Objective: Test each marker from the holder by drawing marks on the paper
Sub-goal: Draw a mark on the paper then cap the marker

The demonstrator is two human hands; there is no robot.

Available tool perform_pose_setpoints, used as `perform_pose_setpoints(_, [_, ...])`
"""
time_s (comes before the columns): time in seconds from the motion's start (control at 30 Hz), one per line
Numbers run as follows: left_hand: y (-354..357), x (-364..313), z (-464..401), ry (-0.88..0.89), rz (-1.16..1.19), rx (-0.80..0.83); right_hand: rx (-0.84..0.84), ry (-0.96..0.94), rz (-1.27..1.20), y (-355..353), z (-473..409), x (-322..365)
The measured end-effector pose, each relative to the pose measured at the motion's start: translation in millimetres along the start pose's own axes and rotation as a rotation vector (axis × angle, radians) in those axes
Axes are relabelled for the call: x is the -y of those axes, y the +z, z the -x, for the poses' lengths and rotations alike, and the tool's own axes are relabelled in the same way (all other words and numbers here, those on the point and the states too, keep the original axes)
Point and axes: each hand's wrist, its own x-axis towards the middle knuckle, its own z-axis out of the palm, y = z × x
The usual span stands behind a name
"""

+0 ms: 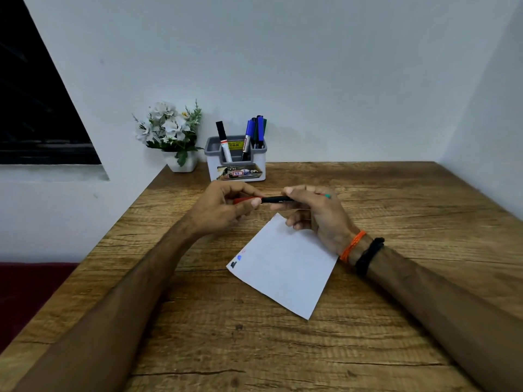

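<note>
Wood desk [396,193], white wall behind. Left hand [226,206] pinches red cap, right hand [314,210] grips black marker [276,199] barrel, above paper [283,267]. Holder [236,162] just beyond hands. Step looks like capping/uncapping, can't tell which. If uncapping: pull cap, mark paper.

The desk [283,349] is warm brown with a darker streaked wood grain. On it lies a white paper [285,267] bearing a small black mark [233,264] and a small blue mark [239,258] near one corner. The marker [276,199] between the two hands has a black barrel and a red end. The holder [236,162] is white with a grey rim, a yellow sticker inside and a multicoloured label on its front. In it stand a white marker with a black cap [223,141] and red band, blue-capped markers [254,131] and a dark green one. The flowers [168,124] are white with green leaves, in a white pot [182,164]. An orange thread band [352,246] and a black band [369,254] circle the right wrist.
</note>
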Motion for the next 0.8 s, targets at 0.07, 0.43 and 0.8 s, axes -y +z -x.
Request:
perform_pose_setpoints(0.07, [-0.5,0.9,0.2,0.0,0.008,-0.002,-0.023,-0.041,0.046,0.9,-0.5,-3.7])
perform_pose_setpoints(0.43, [4.8,2.3,-2.2,-0.097,0.187,-0.091,0.003,-0.223,0.209,0.4,-1.3,-12.3])
perform_pose_setpoints(0.8, [15.9,-0.5,-1.6,-0.058,0.043,-0.109,0.014,-0.443,0.43,5.8,-3.5,-20.7])
